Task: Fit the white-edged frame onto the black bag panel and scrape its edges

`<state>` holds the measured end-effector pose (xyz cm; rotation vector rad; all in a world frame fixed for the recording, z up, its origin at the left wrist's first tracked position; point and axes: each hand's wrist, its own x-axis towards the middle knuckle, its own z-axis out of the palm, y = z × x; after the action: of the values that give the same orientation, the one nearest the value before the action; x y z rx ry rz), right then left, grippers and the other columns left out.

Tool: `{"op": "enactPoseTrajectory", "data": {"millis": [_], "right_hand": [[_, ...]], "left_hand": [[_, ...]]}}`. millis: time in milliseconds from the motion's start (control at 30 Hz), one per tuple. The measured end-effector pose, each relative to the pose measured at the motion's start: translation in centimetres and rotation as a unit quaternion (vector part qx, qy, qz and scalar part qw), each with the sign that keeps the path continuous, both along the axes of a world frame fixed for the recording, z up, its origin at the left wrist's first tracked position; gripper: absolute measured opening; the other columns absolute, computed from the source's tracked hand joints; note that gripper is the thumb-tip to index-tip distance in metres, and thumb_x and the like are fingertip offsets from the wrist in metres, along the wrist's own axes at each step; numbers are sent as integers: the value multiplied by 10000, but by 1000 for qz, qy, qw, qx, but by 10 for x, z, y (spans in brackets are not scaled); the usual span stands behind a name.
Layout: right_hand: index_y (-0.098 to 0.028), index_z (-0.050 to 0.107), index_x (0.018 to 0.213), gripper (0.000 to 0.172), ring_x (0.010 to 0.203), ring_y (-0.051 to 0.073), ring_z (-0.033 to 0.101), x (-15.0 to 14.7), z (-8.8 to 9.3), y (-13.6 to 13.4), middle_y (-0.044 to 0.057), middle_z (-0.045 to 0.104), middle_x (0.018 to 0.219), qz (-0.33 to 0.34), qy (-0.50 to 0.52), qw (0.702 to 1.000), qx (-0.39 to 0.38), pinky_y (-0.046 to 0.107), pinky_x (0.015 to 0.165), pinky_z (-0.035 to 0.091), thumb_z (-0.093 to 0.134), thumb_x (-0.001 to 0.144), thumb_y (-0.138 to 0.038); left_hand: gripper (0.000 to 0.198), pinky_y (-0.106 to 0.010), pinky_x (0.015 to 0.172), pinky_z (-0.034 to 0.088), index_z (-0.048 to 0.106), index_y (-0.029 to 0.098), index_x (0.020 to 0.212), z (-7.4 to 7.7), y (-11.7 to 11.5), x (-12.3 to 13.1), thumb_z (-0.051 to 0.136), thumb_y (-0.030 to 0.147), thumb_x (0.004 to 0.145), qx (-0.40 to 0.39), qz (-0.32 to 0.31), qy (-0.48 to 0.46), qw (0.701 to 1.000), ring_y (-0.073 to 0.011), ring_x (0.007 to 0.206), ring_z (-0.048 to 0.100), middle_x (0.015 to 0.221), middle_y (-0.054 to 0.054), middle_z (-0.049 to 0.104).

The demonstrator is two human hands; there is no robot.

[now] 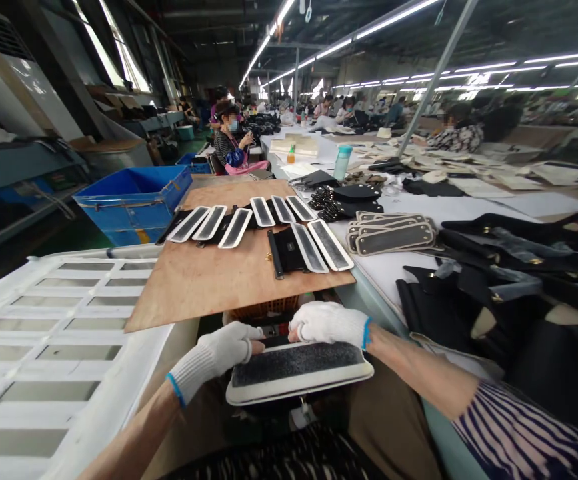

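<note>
Over my lap I hold a long black panel with a white border (299, 365), its corners rounded. My left hand (226, 350), in a white knit glove with a blue cuff, has its fingers closed on the panel's upper left edge. My right hand (326, 325), gloved the same way, is curled over the upper edge right of the middle. Its fingertips are partly hidden. Below the panel hangs a small metal piece (303, 400). Beyond my hands, similar white-bordered panels (235, 228) attached to black pieces lie on a brown board (209, 280).
A white sheet with grey rectangular openings (81, 323) lies to my left. Behind it stands a blue bin (131, 207). At right are stacked grey panels (393, 235), black bag parts (493, 287) and a turquoise bottle (342, 163). A person (233, 140) sits farther back.
</note>
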<state>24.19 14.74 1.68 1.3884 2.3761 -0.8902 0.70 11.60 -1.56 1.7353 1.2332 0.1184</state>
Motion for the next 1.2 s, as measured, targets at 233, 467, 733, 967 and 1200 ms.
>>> {"op": "enactPoseTrajectory", "data": {"millis": [233,467,733,967,1200], "right_hand": [[-251,787,820,238,714,201,615,-27,-5,-5,30,707,769,63,1,996,60,294,541,323,563,805,-331],[-201,690,843,182,833,172,579,-21,-2,-41,28,651,912,11,19,980,199,294,681,357,591,910,-338],[-217,591,769,192,846,182,552,-4,-19,-127,-12,600,867,-59,156,936,312,321,719,375,693,788,-55],[-221,545,731,296,843,202,559,-11,-45,-138,-2,600,881,-106,121,933,322,346,735,409,612,708,66],[-229,552,727,344,846,217,591,-18,-46,-137,9,638,939,-116,60,928,348,367,702,439,797,646,-3]], "left_hand": [[279,-288,697,448,715,165,843,-4,-3,2,519,330,733,-9,18,-18,1000,-222,804,632,841,-22,714],[457,-384,1018,445,651,123,1201,-6,-31,-1,427,379,894,65,152,-37,986,-279,1157,594,1265,-121,666],[245,-512,956,429,702,207,879,6,-107,-1,483,103,851,298,11,158,941,-292,993,569,997,-63,698],[310,-493,1043,384,693,190,925,1,-105,6,518,29,725,257,25,176,950,-294,1092,550,1081,-60,693],[285,-489,1009,404,709,184,915,-3,-111,5,524,20,773,256,51,181,948,-293,1045,557,1085,-85,688]]}}
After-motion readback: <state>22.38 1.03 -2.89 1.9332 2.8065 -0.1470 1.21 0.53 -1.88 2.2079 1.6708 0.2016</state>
